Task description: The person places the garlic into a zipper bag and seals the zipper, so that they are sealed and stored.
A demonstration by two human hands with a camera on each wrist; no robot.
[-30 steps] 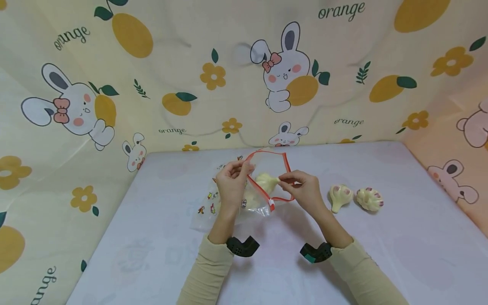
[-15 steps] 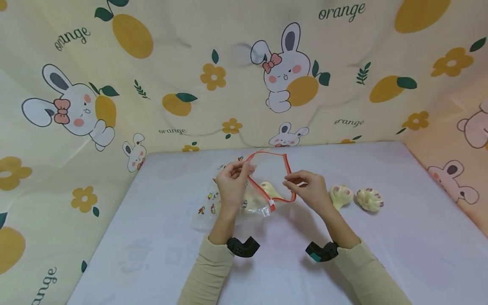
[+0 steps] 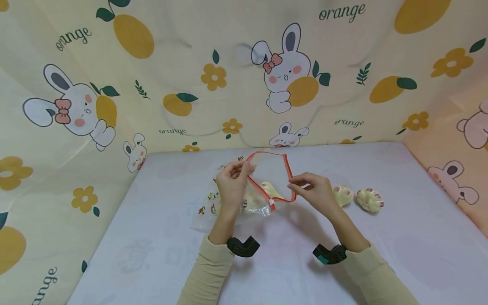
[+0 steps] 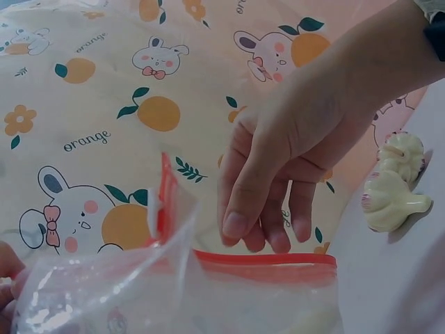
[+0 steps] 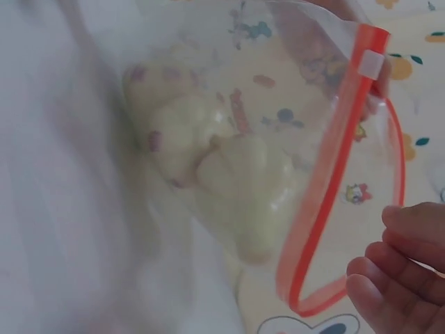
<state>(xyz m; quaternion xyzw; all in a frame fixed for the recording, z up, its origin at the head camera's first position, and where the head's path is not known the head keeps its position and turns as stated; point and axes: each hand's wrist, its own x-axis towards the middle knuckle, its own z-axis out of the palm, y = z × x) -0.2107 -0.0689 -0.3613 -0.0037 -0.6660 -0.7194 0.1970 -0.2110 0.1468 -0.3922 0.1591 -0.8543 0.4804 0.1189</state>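
A clear zip bag (image 3: 203, 217) with small cartoon prints and a red zip edge (image 4: 271, 260) lies with its mouth held open toward the right. My left hand (image 3: 233, 182) pinches the bag's edge near the far left of the mouth. Pale garlic bulbs show through the plastic, one garlic bulb (image 5: 250, 195) nearest the mouth and another garlic bulb (image 5: 184, 125) with purple marks deeper in. My right hand (image 3: 315, 192) is just outside the mouth, fingers loosely bent with nothing between them, fingertips right beside the red edge.
Right of my right hand, one garlic bulb (image 3: 343, 195) is partly covered by it, and a knobbly garlic bulb (image 3: 370, 200) lies beside that. The white table (image 3: 145, 237) ends at a printed cloth backdrop (image 3: 236, 84). A white slider (image 5: 370, 65) sits on the zip.
My right hand has let go of a garlic bulb in the bag's mouth and drawn back to the right. The bulb has dropped lower inside the bag. My left hand stays in place.
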